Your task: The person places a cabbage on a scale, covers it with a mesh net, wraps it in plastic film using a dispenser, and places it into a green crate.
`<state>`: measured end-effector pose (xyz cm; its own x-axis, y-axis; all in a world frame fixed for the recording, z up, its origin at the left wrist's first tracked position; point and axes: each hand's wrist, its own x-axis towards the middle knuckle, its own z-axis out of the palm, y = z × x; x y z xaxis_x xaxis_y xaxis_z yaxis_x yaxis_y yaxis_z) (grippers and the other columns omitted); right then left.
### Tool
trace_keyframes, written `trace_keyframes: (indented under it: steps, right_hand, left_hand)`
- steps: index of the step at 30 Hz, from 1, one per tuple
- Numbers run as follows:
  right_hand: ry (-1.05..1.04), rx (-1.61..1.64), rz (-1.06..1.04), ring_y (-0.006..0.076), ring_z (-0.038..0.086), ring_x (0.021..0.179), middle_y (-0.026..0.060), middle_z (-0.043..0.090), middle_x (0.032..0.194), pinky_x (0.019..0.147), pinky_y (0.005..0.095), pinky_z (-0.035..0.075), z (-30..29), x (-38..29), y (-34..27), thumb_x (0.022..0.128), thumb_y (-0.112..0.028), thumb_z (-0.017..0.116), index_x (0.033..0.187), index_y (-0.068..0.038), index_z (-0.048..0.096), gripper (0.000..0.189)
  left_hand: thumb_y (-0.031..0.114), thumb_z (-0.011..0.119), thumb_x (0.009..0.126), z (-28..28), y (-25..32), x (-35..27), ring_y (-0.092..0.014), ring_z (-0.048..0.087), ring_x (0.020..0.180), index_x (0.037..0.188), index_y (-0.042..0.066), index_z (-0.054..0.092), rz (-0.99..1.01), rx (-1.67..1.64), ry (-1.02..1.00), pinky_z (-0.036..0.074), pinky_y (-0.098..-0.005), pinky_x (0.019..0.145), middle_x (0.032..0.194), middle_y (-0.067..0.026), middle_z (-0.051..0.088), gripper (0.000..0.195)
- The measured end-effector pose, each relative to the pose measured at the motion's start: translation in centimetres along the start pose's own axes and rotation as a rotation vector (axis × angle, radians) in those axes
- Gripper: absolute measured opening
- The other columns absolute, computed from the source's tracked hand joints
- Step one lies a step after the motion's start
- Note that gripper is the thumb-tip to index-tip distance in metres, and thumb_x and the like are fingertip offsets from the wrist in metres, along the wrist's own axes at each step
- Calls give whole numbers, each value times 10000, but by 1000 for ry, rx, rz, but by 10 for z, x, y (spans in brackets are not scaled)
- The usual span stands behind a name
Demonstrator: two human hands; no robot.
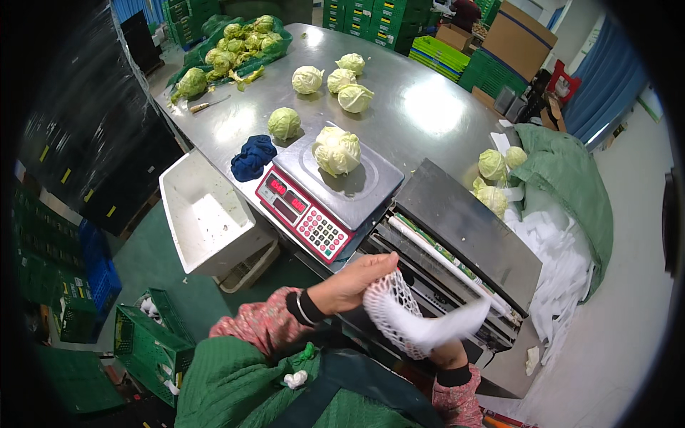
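My left hand pinches the rim of a white foam net sleeve between thumb and fingers. The sleeve hangs bent, and one end looks blurred. My right hand is at its lower side; the sleeve hides its fingers, so its grip cannot be made out. Beyond the hands, a cabbage sits on the steel pan of a digital weighing scale with lit red digits. A film wrapping machine with rolls of film stands right of the scale.
Loose cabbages lie on the steel table, with a knife and dark blue cloth. A green mesh sack of cabbages is far left. A white foam box stands left; a green sack of white netting is right.
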<state>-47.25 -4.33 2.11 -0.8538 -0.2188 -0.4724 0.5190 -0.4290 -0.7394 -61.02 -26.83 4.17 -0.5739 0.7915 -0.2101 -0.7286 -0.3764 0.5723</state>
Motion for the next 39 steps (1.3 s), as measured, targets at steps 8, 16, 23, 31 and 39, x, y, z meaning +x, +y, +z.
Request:
trace_keyframes:
  steps: [8,16,23,31,39]
  right_hand:
    - [-283,-181,-22,116,572,1001,56,607,1110,879,279,464,83,105,-55,905,-190,623,1207,8,522,375]
    - [776,-900,-822,162,454,591,76,489,659,550,342,394,131,330,-121,867,-177,600,796,-30,466,212]
    - [635,-283,-584,132,586,633,62,641,791,583,263,453,105,365,-118,924,-234,550,869,10,619,259]
    - [-102,252,-329,147,642,743,100,667,897,714,273,526,143,221,-110,931,-124,459,992,24,619,226]
    - [14,428,-626,213,568,1126,137,593,1213,969,360,460,120,95,-87,976,-248,451,1271,-8,499,384]
  left_hand:
    - [176,697,843,-119,89,-54,-80,549,868,1020,18,621,-59,821,143,458,-238,737,933,-4,593,249]
    - [370,472,920,-228,219,51,-151,538,947,1120,0,576,507,1004,656,434,-283,819,1053,-56,601,433]
    - [601,425,927,-193,207,127,-190,641,872,1170,-53,567,520,176,466,503,-291,784,1070,-101,642,712]
    - [540,376,924,-152,85,30,-368,508,1183,1355,11,412,235,-674,-99,417,-489,1015,1331,-219,486,683]
    - [161,526,880,-14,136,80,-211,636,871,1061,-16,572,573,886,-225,505,-358,781,1037,-133,633,257]
